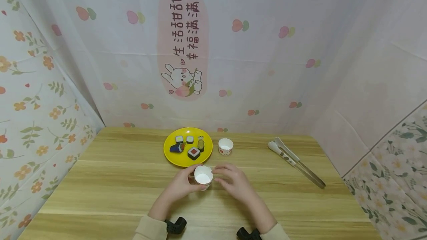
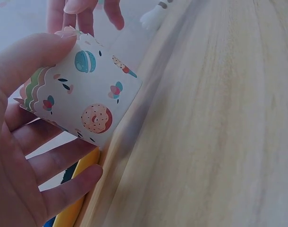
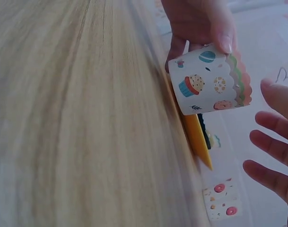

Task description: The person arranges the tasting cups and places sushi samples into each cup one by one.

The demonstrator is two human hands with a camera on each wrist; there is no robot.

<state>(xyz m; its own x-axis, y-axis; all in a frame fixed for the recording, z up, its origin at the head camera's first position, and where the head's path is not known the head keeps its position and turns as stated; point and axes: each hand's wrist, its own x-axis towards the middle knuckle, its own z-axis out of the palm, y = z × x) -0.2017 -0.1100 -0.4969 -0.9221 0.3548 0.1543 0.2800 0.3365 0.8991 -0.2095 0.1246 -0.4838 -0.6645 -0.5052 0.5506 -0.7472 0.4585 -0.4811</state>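
On the wooden table (image 1: 100,180), the left hand (image 1: 180,188) grips a paper cup (image 1: 203,176) just in front of the yellow plate (image 1: 170,155). The right hand (image 1: 233,182) is beside it, fingers relaxed. Behind the plate hangs a printed cloth wall (image 1: 267,66).

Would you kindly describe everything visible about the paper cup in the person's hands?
The cup is a small paper baking cup, white inside, with a scalloped rim and printed doughnuts, macarons and cupcakes outside. It looks empty. The left hand holds it, thumb on the rim, just in front of the yellow plate; the right hand is beside it, fingers spread.
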